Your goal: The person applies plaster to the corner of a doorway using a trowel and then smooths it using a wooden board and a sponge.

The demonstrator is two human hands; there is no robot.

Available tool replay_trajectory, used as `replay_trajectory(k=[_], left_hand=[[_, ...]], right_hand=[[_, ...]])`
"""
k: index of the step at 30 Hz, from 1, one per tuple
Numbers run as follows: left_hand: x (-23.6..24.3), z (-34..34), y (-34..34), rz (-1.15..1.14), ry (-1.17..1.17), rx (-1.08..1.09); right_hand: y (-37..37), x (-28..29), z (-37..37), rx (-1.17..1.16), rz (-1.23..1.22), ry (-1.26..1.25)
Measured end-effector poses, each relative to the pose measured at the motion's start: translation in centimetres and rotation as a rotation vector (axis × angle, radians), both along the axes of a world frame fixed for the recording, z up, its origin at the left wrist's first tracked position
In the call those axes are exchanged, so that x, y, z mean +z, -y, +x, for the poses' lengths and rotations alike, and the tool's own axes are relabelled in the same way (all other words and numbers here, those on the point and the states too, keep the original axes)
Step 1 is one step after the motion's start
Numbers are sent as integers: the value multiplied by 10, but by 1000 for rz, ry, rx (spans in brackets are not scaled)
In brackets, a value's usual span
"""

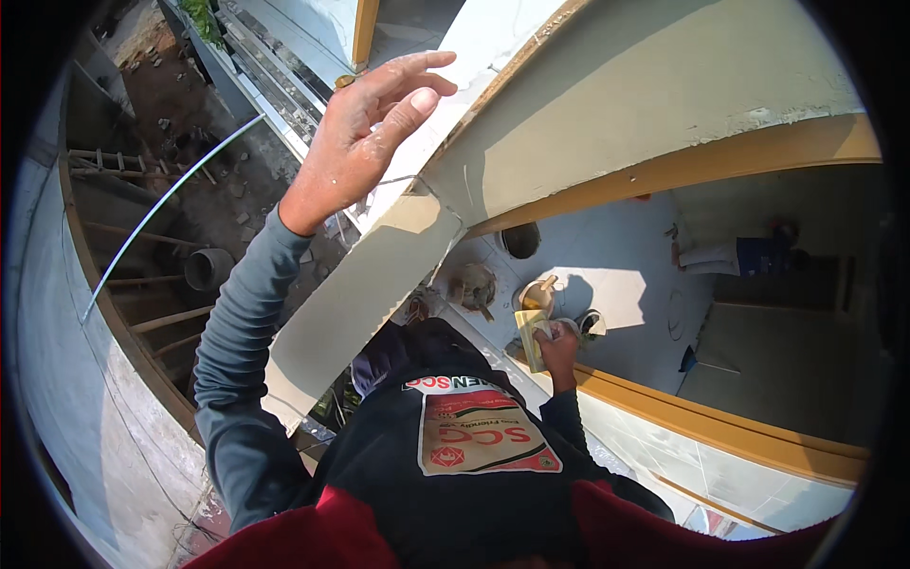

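Note:
My left hand point(365, 137) is raised over a white ledge point(482, 57) at the top middle, its fingers apart and slightly curled, holding nothing; whether it touches the ledge I cannot tell. A pale plastered band point(346, 303) runs diagonally below that wrist. My right hand point(556, 346) is closed on a yellow rectangular float point(531, 341), low at right of centre, beside the orange door frame point(701, 412). Just beyond the float, down on the tiled floor, stands a round container point(535, 292) with a handled tool in it.
A dark bucket point(519, 243) and a dirty pan point(472, 284) rest on the floor point(635, 237). A person point(758, 254) is inside the room at right. At left are a rubble-strewn drop point(237, 180), wooden poles point(172, 318), a bent pale pipe point(161, 199) and a curved wall point(133, 417).

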State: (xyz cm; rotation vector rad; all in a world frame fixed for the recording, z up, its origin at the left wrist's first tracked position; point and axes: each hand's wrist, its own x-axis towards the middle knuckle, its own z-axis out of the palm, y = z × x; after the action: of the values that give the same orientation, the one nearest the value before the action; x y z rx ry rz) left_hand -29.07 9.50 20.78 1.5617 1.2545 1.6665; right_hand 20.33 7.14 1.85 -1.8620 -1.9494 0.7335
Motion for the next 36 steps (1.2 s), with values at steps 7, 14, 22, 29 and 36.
replay_trajectory(k=[7,14,22,29,36], left_hand=[[52,16,-19,212,-3,97],[53,29,-8,224,-81,178],[72,56,17,438,-856,677],[63,71,-2,344,-892,622],[72,68,-5,441,-839,692]], right_hand=[[2,-34,21,-8,67,27],[-6,-55,12,-46,74,-317],[-13,-68,2,-49,120,-287],[-23,-106,18,-78,180,-417],[-28,-113,26,-91,156,-436]])
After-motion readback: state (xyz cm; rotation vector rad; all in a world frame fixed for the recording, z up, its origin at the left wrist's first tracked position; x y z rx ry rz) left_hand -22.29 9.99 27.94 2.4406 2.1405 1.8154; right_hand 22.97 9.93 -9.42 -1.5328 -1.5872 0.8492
